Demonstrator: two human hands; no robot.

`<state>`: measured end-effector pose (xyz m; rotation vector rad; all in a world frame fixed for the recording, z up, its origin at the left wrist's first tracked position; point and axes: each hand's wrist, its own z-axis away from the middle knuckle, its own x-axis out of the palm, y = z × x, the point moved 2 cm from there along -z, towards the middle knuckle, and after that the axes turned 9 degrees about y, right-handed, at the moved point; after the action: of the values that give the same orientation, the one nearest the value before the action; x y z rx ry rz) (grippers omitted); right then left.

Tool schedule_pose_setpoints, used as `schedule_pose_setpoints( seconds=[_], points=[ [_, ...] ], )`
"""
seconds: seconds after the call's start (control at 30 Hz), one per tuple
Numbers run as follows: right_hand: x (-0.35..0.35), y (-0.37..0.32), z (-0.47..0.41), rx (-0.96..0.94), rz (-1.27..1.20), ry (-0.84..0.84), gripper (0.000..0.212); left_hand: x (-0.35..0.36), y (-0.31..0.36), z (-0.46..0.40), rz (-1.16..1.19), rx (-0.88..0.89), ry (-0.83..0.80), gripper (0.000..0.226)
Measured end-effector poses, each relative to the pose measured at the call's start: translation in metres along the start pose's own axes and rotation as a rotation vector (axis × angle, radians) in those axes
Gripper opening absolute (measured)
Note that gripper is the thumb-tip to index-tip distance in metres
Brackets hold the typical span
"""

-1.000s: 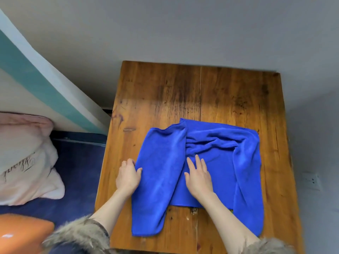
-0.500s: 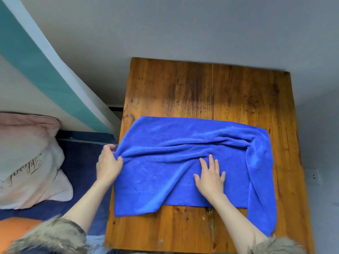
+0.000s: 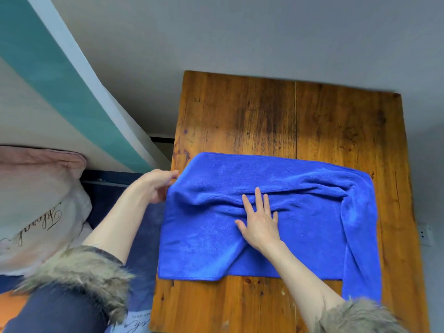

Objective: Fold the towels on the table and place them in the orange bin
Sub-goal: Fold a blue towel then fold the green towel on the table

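Evidently the blue towel (image 3: pixel 276 212) is now spread wide across the near half of the desk (image 3: pixel 288 116), where a second ago its left portion lay folded over the middle as a narrow flap. That flap is opened out to the left, and the towel's left edge now reaches the desk's left edge or slightly past it.

Left hand (image 3: pixel 157 186): at the towel's upper-left corner, fingers curled at the cloth edge; it appears to pinch the corner, though the contact itself is partly hidden. It has travelled outward and away from the body since the earlier views.

Right hand (image 3: pixel 260 222): flat, fingers straight and spread, pressing the towel's centre onto the desk; position unchanged relative to the cloth.

Condition of the towel: creases run across the middle toward the pressing hand; the right side is bunched, and a strip hangs down toward the near right corner.

Assessment: this is spreading, not folding. No fold is yet made. The orange bin (image 3: pixel 9 308) shows only as a sliver at lower left, off the desk; nothing visible in it.
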<state>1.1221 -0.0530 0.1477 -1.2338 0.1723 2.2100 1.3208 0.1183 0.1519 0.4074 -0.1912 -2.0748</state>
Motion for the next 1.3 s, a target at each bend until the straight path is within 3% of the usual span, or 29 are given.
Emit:
schedule_pose_setpoints(
  seconds=[0.13, 0.2, 0.3, 0.37, 0.43, 0.63, 0.77, 0.9, 0.97, 1.13, 1.3],
  points=[
    [0.001, 0.001, 0.001, -0.010, 0.013, 0.004, 0.070, -0.006, -0.006, 0.009, -0.138, -0.007, -0.146, 0.012],
    [0.001, 0.000, 0.001, -0.007, 0.013, 0.005, 0.070, -0.005, -0.010, 0.009, -0.078, 0.066, -0.140, 0.022],
    [0.001, -0.001, 0.001, 0.001, 0.010, 0.002, 0.071, -0.007, -0.011, 0.011, 0.063, 0.407, 0.113, 0.038],
    [0.002, -0.001, 0.002, 0.004, 0.007, 0.003, 0.071, -0.012, -0.011, 0.017, 0.086, 0.699, 0.288, 0.039],
    [0.002, -0.001, 0.002, 0.004, -0.001, 0.012, 0.070, -0.016, -0.012, 0.021, 0.063, 0.873, 0.416, 0.042],
    [0.011, -0.011, 0.022, -0.034, -0.048, 0.169, 0.079, -0.018, -0.045, 0.019, -0.210, 0.954, 0.613, 0.043],
    [0.039, -0.014, 0.048, -0.091, 0.050, 0.168, 0.110, 0.012, -0.101, 0.029, -0.650, 1.150, 0.593, 0.040],
    [0.060, -0.014, 0.064, -0.058, 0.029, 0.130, 0.119, 0.043, -0.162, 0.033, -1.048, 1.029, 0.351, 0.086],
    [0.062, -0.014, 0.069, -0.063, -0.037, 0.150, 0.113, 0.045, -0.173, 0.035, -1.132, 0.961, 0.356, 0.103],
    [0.054, 0.002, 0.077, -0.004, -0.045, 0.139, 0.099, 0.030, -0.168, 0.038, -1.326, 0.839, 0.370, 0.105],
    [0.054, 0.030, 0.086, 0.043, 0.050, -0.011, 0.096, 0.019, -0.175, 0.045, -1.421, 0.751, 0.420, 0.106]
  ],
)
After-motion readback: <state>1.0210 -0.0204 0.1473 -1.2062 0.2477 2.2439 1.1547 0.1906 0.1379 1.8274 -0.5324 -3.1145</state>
